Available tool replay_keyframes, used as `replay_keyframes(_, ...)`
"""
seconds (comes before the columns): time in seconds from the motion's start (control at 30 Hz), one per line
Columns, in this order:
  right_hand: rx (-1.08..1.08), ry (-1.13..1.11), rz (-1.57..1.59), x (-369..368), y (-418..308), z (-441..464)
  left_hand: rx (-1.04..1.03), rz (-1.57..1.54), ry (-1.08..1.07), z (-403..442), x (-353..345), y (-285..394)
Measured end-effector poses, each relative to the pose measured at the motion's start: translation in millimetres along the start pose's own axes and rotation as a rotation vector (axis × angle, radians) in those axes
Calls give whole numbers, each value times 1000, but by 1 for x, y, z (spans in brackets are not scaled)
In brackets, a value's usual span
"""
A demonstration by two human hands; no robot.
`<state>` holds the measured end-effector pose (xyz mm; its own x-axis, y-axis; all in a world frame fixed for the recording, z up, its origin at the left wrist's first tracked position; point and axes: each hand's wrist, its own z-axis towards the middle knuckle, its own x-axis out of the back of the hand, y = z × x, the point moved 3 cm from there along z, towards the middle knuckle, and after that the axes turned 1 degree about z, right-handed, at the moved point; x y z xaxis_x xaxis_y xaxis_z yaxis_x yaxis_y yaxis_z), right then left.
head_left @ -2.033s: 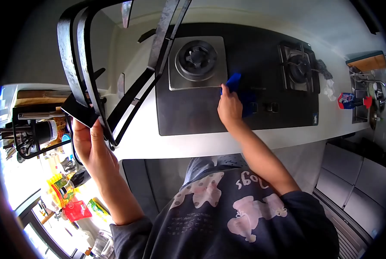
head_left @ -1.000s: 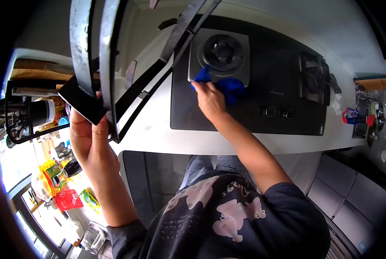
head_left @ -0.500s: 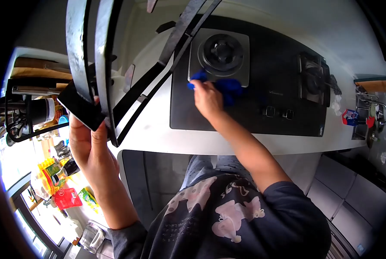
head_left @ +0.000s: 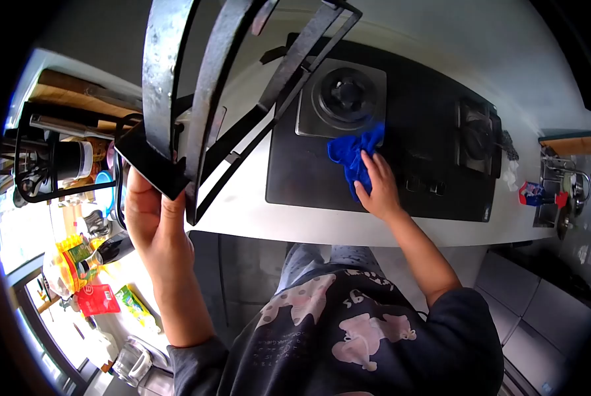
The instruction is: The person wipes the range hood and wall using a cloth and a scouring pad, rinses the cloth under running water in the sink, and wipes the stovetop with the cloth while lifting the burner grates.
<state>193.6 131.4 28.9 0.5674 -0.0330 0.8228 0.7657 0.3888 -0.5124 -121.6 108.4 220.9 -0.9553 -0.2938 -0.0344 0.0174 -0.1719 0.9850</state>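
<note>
Blue cloth (head_left: 353, 157) lay bunched on the black cooktop (head_left: 302, 175), at the burner plate's (head_left: 309, 112) near edge, beneath the right hand (head_left: 380, 188); from my end I couldn't tell how firmly that hand gripped it. Well apart, the left hand (head_left: 151, 218) pinched one end of the metal stand (head_left: 213, 92). With so small a hold, I judged, the stand could twist and strike the bench (head_left: 249, 231).

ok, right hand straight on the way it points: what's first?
The blue cloth at its fingers; past that, likely the steel plate around the left burner, though depth is unclear.
</note>
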Motion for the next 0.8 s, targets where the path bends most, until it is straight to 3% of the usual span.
replay_keyframes(0.07,14,-58,-173,-24,3,7,15,-15,6,-2,5,-3)
replay_keyframes(0.2,97,23,-104,-56,-13,49,10,64,73,-6,11,-5)
replay_keyframes(0.3,153,-38,-75,-74,-35,67,23,117,150,-12,25,-12)
replay_keyframes(0.4,235,-21,45,-91,-47,77,36,118,165,-13,21,-10)
replay_keyframes(0.5,96,-114,296,-81,-46,81,28,107,155,-15,21,-12)
replay_keyframes(0.6,183,104,326,-53,-44,101,-6,92,228,-11,15,-7)
replay_keyframes(0.7,174,64,221,-63,-40,139,4,69,226,-11,14,-8)
replay_keyframes(0.77,237,-98,-133,-91,-35,150,-11,67,179,-10,13,-10)
replay_keyframes(0.8,220,-196,-137,-100,-38,151,8,50,176,-12,15,-12)
